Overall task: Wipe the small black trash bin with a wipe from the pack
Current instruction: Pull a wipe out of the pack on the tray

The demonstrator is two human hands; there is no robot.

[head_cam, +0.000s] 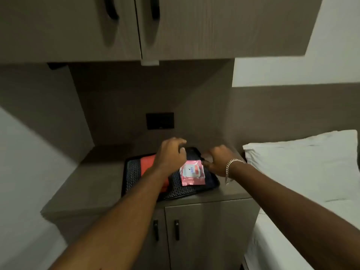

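Note:
A pink wipe pack (192,173) lies flat on a black mesh tray (132,172) on top of the bedside cabinet. Just behind the pack sits a dark rounded object (192,152); I cannot tell whether it is the small black trash bin. My left hand (171,155) hovers over the tray to the left of the pack, fingers curled and holding nothing. My right hand (219,161), with a chain bracelet on its wrist, is at the pack's right edge. Its fingers are spread and point down, and its thumb is close to the pack's upper corner.
A red item (149,164) lies in the tray under my left forearm. The cabinet top (93,178) extends left of the tray. Wall cupboards (175,26) hang overhead, and a dark wall plate (160,120) is behind. A bed with a white pillow (303,162) stands on the right.

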